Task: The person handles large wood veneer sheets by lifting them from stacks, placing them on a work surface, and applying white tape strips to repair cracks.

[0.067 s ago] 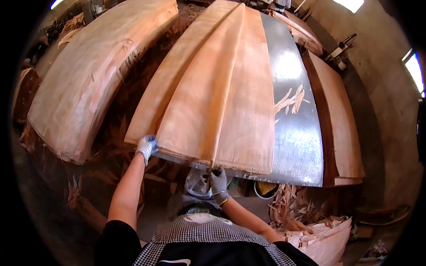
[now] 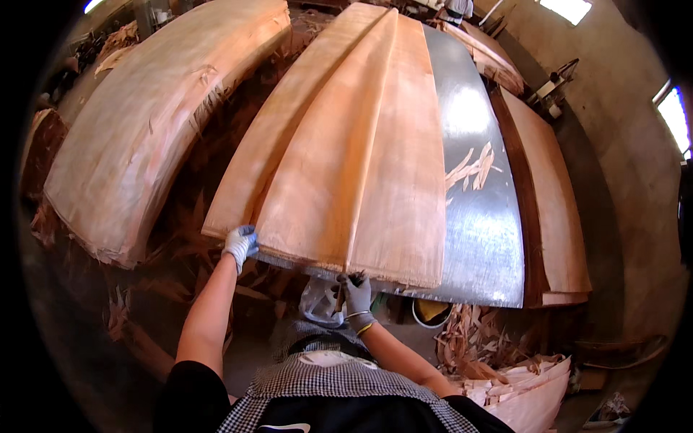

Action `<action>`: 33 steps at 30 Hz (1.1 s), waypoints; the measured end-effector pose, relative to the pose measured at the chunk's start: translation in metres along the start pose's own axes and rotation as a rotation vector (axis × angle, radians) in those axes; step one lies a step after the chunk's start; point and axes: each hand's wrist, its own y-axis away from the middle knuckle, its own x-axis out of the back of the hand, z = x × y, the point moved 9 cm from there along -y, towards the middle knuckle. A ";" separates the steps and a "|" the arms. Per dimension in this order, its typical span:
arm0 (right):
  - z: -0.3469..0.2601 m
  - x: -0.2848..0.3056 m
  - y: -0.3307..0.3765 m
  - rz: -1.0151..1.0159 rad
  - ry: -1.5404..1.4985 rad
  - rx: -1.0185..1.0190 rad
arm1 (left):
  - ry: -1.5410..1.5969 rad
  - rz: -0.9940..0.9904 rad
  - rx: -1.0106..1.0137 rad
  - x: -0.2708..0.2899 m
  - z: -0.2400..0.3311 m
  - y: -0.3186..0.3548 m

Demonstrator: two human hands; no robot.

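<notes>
Long wood veneer sheets [image 2: 404, 180] lie side by side over a metal-topped table, with the middle sheet [image 2: 310, 180] bulging up along its right edge into a ridge. At that sheet's near left corner, my left hand [image 2: 241, 244], in a pale glove, is closed on the edge. My right hand [image 2: 356, 294], in a grey glove, is at the near end of the ridge, just below the sheets' front edge. Its fingers are closed around a slim dark tool with a brownish handle [image 2: 339, 299]; its exact kind is too small to tell.
A thick veneer stack [image 2: 137, 137] stands on the left, another [image 2: 552, 209] on the right. Torn strips [image 2: 473, 169] lie on the bare metal surface [image 2: 480, 238]. Below are a bucket [image 2: 432, 312], a clear plastic bag [image 2: 317, 299] and veneer scraps [image 2: 469, 339]. A person [image 2: 458, 9] is at the far end.
The middle sheet's left edge has shifted slightly to the right, baring a little more of the sheet beside it. Both hands keep nearly the same places.
</notes>
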 end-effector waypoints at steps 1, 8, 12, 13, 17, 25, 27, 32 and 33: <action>-0.016 -0.003 -0.004 0.007 -0.012 -0.022 | 0.004 -0.017 0.000 -0.004 -0.002 0.003; -0.122 -0.106 0.015 -0.171 -0.224 -0.074 | 0.425 0.072 -0.010 0.039 0.016 0.011; -0.202 -0.174 0.047 -0.215 -0.212 -0.049 | 0.766 0.252 -0.075 0.094 0.007 0.026; -0.211 -0.175 0.049 -0.204 -0.271 -0.068 | 0.767 0.194 -0.010 0.086 -0.002 0.033; -0.222 -0.064 0.032 -0.163 -0.262 -0.163 | 0.766 -0.162 0.165 0.056 -0.069 0.039; -0.317 0.306 -0.058 0.496 0.961 0.120 | 1.113 -0.259 0.064 -0.026 -0.094 0.097; -0.354 0.340 -0.065 0.595 0.997 0.338 | 1.085 -0.252 -0.085 -0.047 -0.077 0.112; -0.388 0.456 -0.066 0.722 1.191 0.593 | 1.091 -0.099 0.054 -0.135 -0.111 0.143; -0.387 0.467 -0.057 0.716 1.146 0.557 | 1.070 -0.074 0.059 -0.143 -0.124 0.152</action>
